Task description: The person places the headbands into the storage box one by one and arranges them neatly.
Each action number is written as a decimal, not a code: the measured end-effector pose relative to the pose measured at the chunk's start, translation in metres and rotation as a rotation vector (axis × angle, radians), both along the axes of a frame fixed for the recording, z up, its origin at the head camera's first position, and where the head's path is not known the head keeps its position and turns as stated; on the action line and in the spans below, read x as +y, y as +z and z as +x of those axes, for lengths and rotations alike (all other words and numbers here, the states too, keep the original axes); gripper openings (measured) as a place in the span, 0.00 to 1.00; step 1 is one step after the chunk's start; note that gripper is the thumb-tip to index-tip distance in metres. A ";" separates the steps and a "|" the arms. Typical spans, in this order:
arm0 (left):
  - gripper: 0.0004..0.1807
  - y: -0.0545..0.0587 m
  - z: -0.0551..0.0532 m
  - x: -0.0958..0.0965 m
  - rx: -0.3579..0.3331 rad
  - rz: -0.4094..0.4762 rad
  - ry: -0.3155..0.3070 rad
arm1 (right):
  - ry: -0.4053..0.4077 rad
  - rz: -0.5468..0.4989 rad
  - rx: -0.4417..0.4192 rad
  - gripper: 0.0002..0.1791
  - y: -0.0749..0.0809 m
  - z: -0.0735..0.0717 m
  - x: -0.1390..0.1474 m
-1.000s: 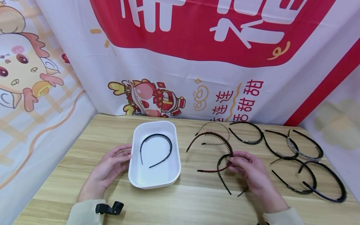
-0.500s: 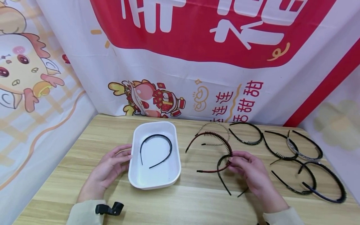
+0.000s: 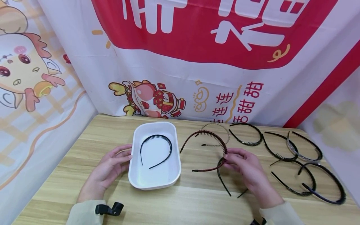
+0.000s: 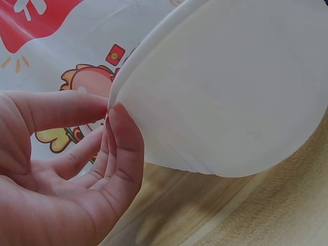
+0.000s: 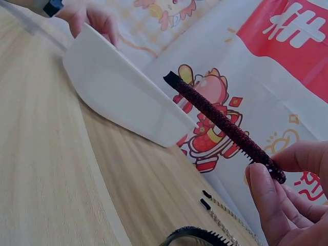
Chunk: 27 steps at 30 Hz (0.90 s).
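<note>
My left hand [image 3: 112, 164] pinches the left rim of a white plastic box [image 3: 153, 182] on the table, thumb and finger meeting at its edge in the left wrist view. Inside lies a black toothed headband [image 3: 171, 147]. Over the table right of the box, my right hand [image 3: 246, 167] holds a dark red toothed headband [image 3: 206, 170] by its curved top, with the ends pointing left. Glittery dark red covering and a black tip on the red headband [image 5: 215, 115] show in the right wrist view. Beneath the right hand lies a dark headband [image 3: 223, 184], partly hidden.
A thin gold wavy headband [image 3: 228, 134] lies behind the red one. Several dark headbands, such as a black one [image 3: 260, 137] and a navy one [image 3: 341, 187], lie at the right, some overlapping. A printed cloth [image 3: 157, 62] hangs behind the table [image 3: 174, 209].
My right hand has moved slightly left with the red headband, closer to the box. The left hand and the box look unmoved.
</note>
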<state>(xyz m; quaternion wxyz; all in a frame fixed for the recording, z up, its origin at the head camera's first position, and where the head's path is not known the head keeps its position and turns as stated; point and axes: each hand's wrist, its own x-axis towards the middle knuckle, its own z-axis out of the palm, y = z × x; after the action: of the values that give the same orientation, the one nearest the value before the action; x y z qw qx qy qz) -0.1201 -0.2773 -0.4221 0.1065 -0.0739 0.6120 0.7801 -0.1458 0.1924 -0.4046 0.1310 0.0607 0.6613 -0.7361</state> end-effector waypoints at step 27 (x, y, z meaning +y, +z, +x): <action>0.20 -0.002 0.001 0.000 0.014 0.014 -0.008 | 0.012 0.006 0.000 0.24 0.004 -0.006 -0.021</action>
<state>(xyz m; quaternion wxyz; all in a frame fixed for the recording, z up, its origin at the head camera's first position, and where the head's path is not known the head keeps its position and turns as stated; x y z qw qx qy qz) -0.1195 -0.2775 -0.4237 0.1059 -0.0650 0.6075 0.7845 -0.1520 0.1711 -0.4006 0.1354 0.0572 0.6637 -0.7334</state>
